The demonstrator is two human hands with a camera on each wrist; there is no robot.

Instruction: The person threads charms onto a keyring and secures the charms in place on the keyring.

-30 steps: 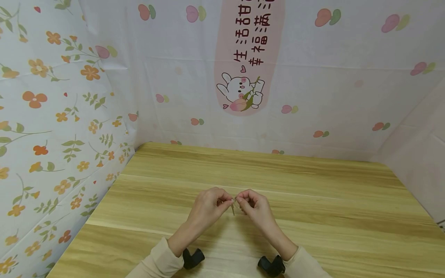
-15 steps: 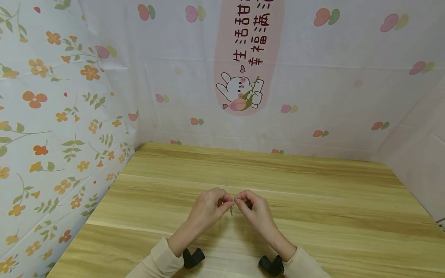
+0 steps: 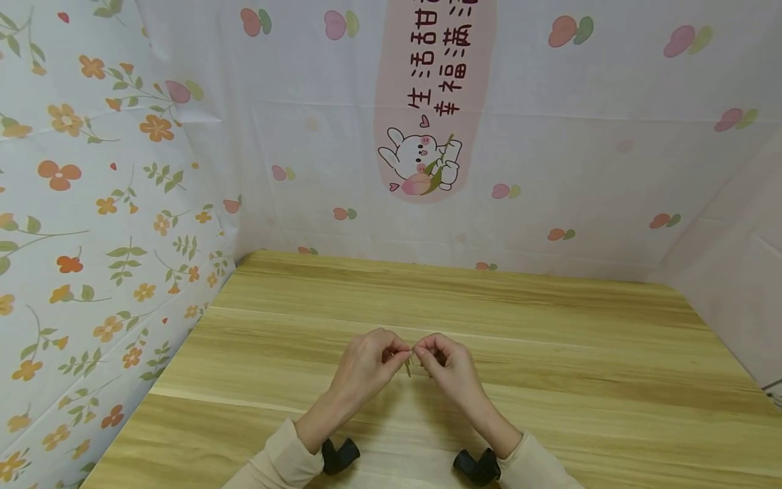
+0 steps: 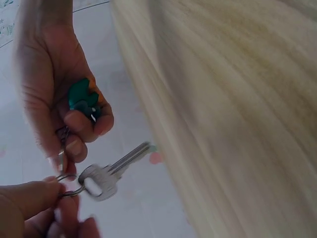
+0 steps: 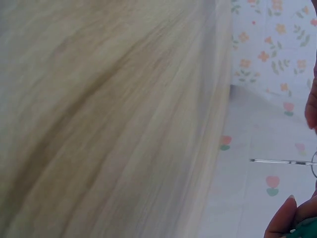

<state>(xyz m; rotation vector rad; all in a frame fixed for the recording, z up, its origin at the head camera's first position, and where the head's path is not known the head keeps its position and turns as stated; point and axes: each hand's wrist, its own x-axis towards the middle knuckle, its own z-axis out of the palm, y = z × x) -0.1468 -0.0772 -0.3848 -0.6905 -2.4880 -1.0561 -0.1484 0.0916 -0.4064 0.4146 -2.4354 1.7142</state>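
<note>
Both hands meet over the wooden table in the head view, fingertips close together. My left hand (image 3: 369, 360) pinches a metal key ring (image 4: 75, 192), from which a silver key (image 4: 100, 182) hangs. My right hand (image 3: 451, 367) holds a keychain: its green charm (image 4: 80, 95) is tucked in the curled fingers, and thumb and finger pinch its small metal clasp (image 4: 61, 161) right at the ring. In the right wrist view the key (image 5: 280, 161) shows edge-on, and the charm (image 5: 306, 229) is partly cut off. Fingers hide part of the ring.
The wooden table (image 3: 519, 326) stretches out beneath the hands. Behind it hangs a white printed cloth (image 3: 318, 136), with a flowered cloth (image 3: 91, 224) at the left. Black wrist-worn pieces (image 3: 340, 455) sit below both hands, and a dark cable (image 3: 772, 387) shows at the far right.
The hands stay nearly in place, with small finger movements at the ring. The hanging key shifts slightly and the right fingertips have drawn closer to the left ones.
</note>
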